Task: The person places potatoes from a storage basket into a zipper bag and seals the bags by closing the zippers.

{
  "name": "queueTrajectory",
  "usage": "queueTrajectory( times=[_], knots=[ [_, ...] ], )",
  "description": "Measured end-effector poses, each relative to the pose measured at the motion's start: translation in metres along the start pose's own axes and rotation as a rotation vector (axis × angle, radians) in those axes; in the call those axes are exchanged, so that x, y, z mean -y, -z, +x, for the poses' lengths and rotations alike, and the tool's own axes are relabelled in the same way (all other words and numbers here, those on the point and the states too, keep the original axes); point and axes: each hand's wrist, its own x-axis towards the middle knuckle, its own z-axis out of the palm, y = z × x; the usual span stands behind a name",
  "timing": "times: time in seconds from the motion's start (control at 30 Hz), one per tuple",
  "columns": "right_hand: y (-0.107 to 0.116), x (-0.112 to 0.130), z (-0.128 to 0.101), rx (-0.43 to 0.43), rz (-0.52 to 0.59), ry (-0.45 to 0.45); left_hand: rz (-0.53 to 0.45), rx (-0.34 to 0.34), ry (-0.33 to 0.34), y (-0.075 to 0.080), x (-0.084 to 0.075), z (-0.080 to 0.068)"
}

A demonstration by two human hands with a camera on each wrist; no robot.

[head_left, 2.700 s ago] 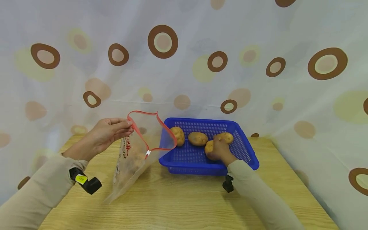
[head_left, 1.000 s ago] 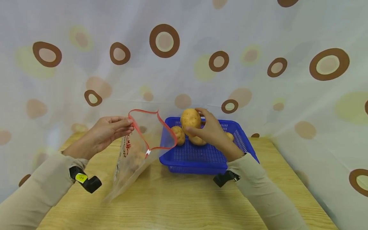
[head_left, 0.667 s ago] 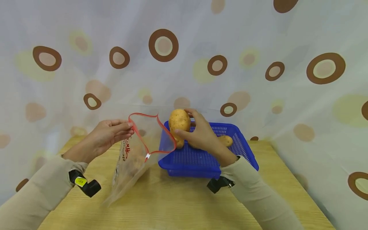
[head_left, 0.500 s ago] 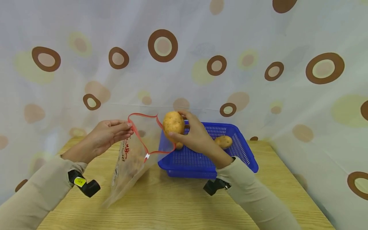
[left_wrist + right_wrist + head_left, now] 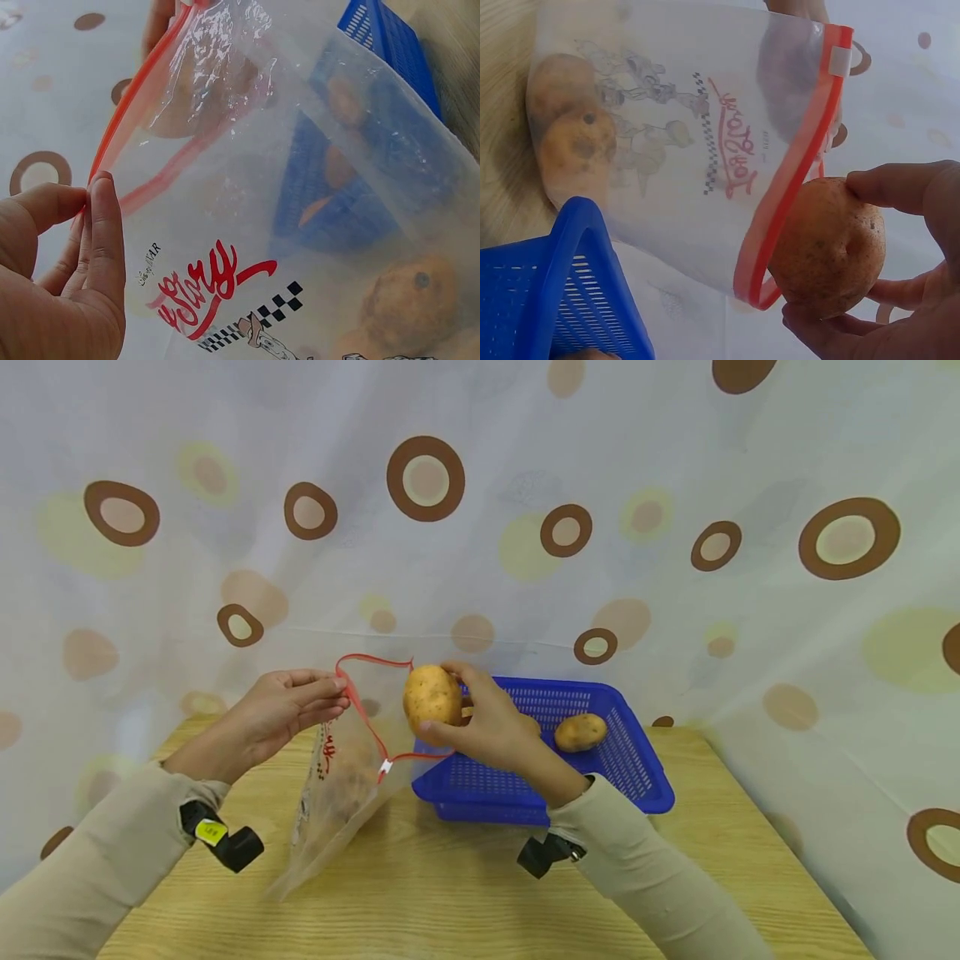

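My left hand pinches the red zip edge of a clear plastic bag and holds its mouth open above the table. In the left wrist view the fingers press that red strip, and a potato lies inside the bag. My right hand grips a large potato at the bag's open rim. The right wrist view shows this potato against the red zip edge, with two potatoes inside the bag. A blue basket holds one visible potato.
The wooden table carries the basket at its far middle. A spotted curtain hangs close behind and along the right side. Black wrist cameras hang under both sleeves.
My right hand lifted a potato out of the basket and carried it left to the bag's open mouth. The left hand kept holding the bag's edge in place.
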Motion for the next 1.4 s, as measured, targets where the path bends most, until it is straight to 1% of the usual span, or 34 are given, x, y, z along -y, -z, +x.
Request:
queueTrajectory(
  times=[0.1, 0.3, 0.5, 0.77, 0.93, 1.03, 1.27, 1.4],
  knots=[
    [-0.003, 0.000, -0.001, 0.008, -0.006, -0.001, 0.004, -0.005, 0.003, 0.000, 0.001, 0.000],
    [-0.006, 0.001, -0.003, -0.020, -0.043, 0.031, 0.019, -0.006, -0.001, 0.001, 0.001, 0.000],
    [-0.011, -0.002, -0.006, -0.034, -0.128, 0.100, 0.018, -0.013, 0.006, 0.001, 0.002, -0.001],
    [-0.018, 0.000, -0.010, -0.092, -0.270, 0.184, 0.016, -0.005, -0.008, 0.001, 0.003, -0.001],
    [-0.020, 0.001, -0.009, -0.079, -0.303, 0.169, 0.009, -0.003, -0.008, 0.001, 0.003, 0.000],
    [-0.019, 0.002, -0.009, -0.067, -0.299, 0.156, 0.011, -0.002, -0.009, 0.002, 0.003, 0.000],
    [-0.019, 0.002, -0.007, -0.045, -0.288, 0.162, 0.016, -0.011, -0.006, 0.001, 0.002, 0.000],
    [-0.019, 0.003, -0.006, -0.027, -0.291, 0.142, 0.009, -0.002, -0.011, 0.001, 0.000, -0.001]
  ],
)
